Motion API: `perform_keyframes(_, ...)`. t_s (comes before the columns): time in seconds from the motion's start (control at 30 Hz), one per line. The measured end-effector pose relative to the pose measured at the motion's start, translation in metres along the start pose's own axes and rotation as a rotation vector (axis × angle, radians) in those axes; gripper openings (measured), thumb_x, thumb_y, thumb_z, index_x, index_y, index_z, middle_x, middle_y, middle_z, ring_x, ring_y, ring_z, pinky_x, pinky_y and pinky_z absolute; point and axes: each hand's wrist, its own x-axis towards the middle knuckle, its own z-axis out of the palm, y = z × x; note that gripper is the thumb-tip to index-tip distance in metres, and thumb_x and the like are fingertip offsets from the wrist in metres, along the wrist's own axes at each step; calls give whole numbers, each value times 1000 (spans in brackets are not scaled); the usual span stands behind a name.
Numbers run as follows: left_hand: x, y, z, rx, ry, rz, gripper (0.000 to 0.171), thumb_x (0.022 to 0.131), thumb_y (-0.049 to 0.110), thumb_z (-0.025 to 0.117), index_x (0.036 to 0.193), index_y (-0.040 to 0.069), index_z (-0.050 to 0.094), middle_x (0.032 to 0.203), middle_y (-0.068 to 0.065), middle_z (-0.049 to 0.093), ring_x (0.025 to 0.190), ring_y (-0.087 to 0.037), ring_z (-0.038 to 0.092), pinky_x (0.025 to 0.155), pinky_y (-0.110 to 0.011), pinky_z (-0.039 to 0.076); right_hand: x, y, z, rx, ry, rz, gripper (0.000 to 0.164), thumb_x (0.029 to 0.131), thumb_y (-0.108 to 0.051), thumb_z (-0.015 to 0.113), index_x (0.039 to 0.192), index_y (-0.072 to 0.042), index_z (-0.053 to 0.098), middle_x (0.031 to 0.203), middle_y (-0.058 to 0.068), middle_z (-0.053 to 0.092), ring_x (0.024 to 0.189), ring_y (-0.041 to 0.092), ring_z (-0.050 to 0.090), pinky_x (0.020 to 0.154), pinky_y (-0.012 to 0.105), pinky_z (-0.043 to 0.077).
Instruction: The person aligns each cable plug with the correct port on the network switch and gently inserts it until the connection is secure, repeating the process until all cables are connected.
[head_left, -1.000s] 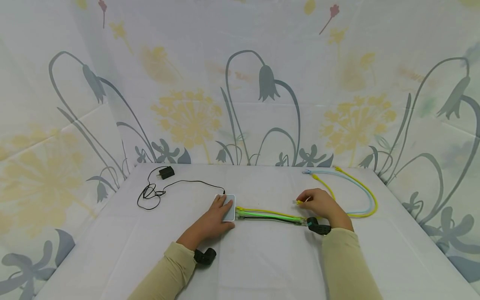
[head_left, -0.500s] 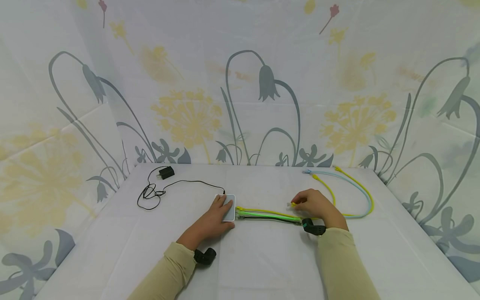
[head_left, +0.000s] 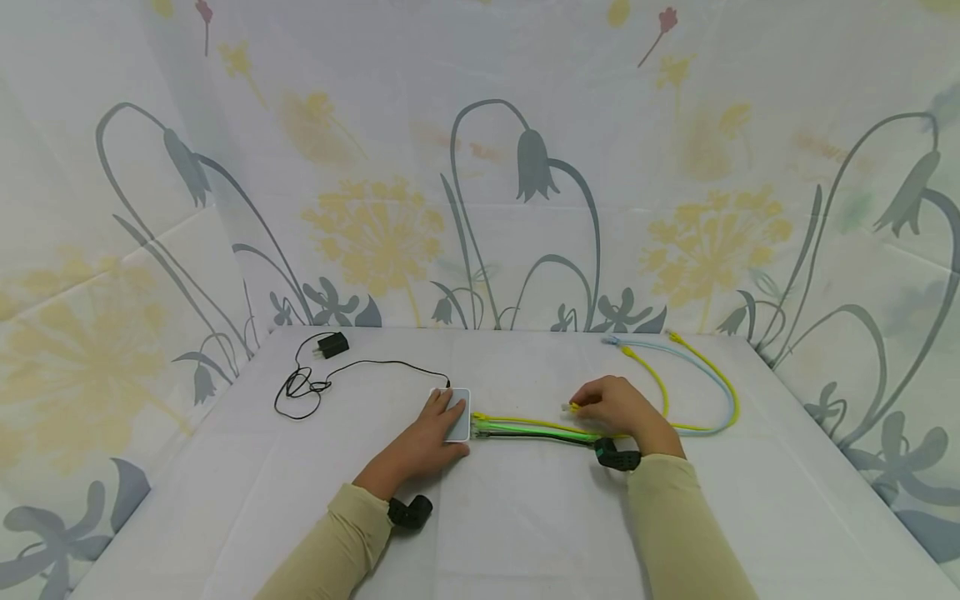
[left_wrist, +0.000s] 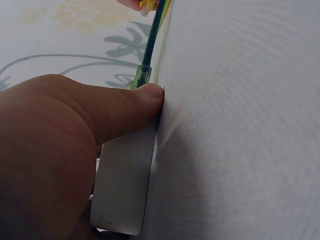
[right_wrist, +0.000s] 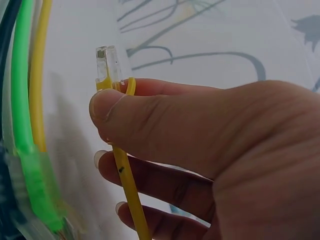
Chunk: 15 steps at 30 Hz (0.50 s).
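My left hand [head_left: 422, 443] grips a small white network switch [head_left: 459, 426], fingers over its top and far edge, thumb along its near side. In the left wrist view, the thumb [left_wrist: 132, 107] presses the white side wall beside a plugged-in dark cable [left_wrist: 151, 45]. Thumb and index finger of my right hand [head_left: 622, 408] pinch a yellow network cable [right_wrist: 127, 190] just behind its clear plug [right_wrist: 109, 62]. That plug points left toward the switch, above the table and apart from it. Yellow, green [head_left: 540, 431] and dark short cables run right from the switch's ports.
A thin black cord [head_left: 390, 362] joins the switch to a black power adapter [head_left: 332, 345] at the back left. Behind my right hand, a light blue cable [head_left: 697, 353] lies curved beside a yellow stretch. Patterned cloth [head_left: 480, 208] hangs behind the table.
My right hand has moved left with the yellow network cable's plug, and the yellow and light blue loops have been drawn left too. The left hand and switch have stayed put.
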Motion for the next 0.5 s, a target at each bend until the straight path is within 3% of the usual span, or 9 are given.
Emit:
perform_keyframes(0.3,0,0,0,5,-1,6,73,92,32,66,152,10,32,163,-15,14,152,-34,3,117,-51,23,6,-4,8,-26,9,-8,18,86,-15,70,102,-15,76,97,-1,73,89,14,61,81,35,49)
perform_keyframes(0.5,0,-1,0,9,-5,3,73,92,32,66,152,10,31,163,-14,13,152,-33,2,117,-51,22,6,-14,12,-28,-7,-12,19,88,-12,66,105,-14,75,101,1,72,95,18,62,87,41,49)
